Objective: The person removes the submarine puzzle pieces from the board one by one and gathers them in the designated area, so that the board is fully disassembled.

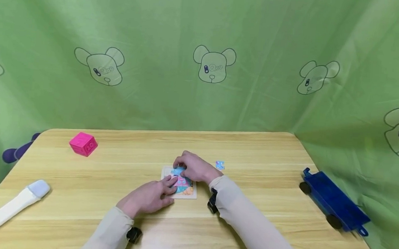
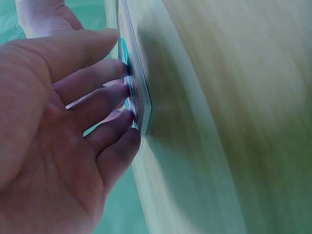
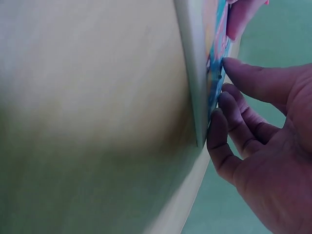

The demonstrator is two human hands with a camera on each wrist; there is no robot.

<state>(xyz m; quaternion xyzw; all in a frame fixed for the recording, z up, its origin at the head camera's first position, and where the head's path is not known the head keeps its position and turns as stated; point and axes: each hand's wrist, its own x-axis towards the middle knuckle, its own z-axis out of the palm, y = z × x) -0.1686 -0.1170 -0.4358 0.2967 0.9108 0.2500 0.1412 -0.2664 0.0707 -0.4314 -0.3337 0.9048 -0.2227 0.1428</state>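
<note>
A small jigsaw puzzle [image 1: 188, 196] in a pale, flat square frame lies on the table, with blue, pink and orange picture pieces. My left hand [image 1: 150, 196] reaches over its left side, and the fingertips [image 2: 127, 90] rest on the pieces. From the far right side, my right hand [image 1: 197, 168] bends over the top of the puzzle. Its thumb and fingertips touch the picture surface near the frame edge in the right wrist view, set apart from each other. Part of the picture is hidden under both hands. One loose puzzle piece [image 1: 220, 165], blue and pink, lies right of the frame.
A pink block [image 1: 83, 144] sits at the back left of the wooden table [image 1: 254, 153]. A white strap-like object [image 1: 10, 212] with a grey end lies front left. A blue toy wagon [image 1: 335, 201] stands along the right edge. Green curtains surround the table.
</note>
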